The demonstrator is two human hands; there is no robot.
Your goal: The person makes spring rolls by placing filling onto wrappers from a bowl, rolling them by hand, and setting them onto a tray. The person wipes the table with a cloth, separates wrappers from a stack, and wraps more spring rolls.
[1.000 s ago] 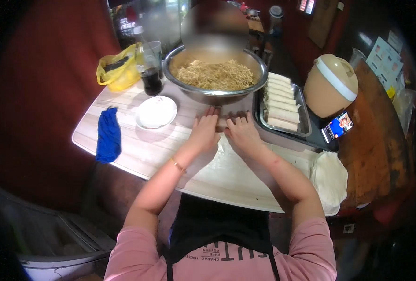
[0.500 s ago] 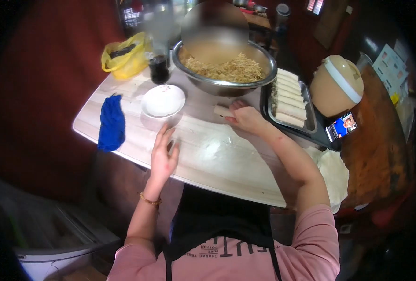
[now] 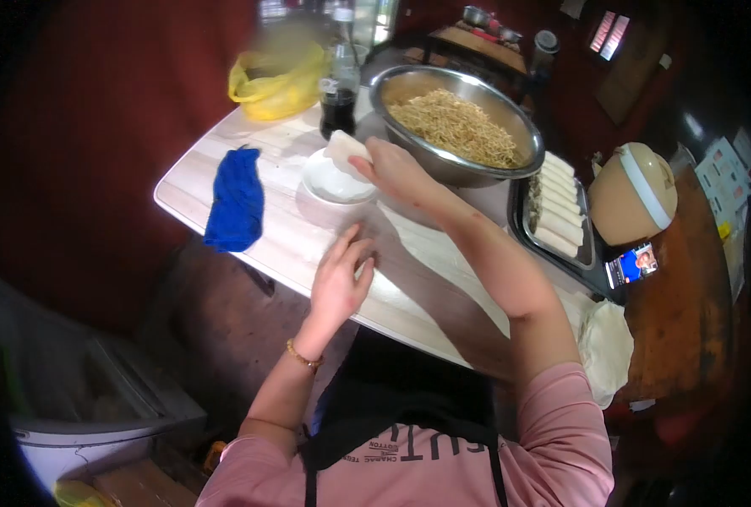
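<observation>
My right hand is closed on a pale roll-like piece, held over the far side of a white bowl. Whether the piece touches the bowl's contents I cannot tell, and part of it is hidden by the fingers. White stuff shows inside the bowl. My left hand is at the table's front side, just below the bowl, with fingers loosely bent and apart and nothing in them. Beyond the right hand stands a large steel basin of shredded, noodle-like filling.
Several pale rolls lie in a metal tray at the right. A phone, a beige jug and pale wrapper sheets are farther right. A blue cloth, yellow bag and dark-liquid bottle are left.
My right hand has moved left from the table's middle to above the white bowl, carrying the pale piece. The view has shifted; my left hand stays near the bowl.
</observation>
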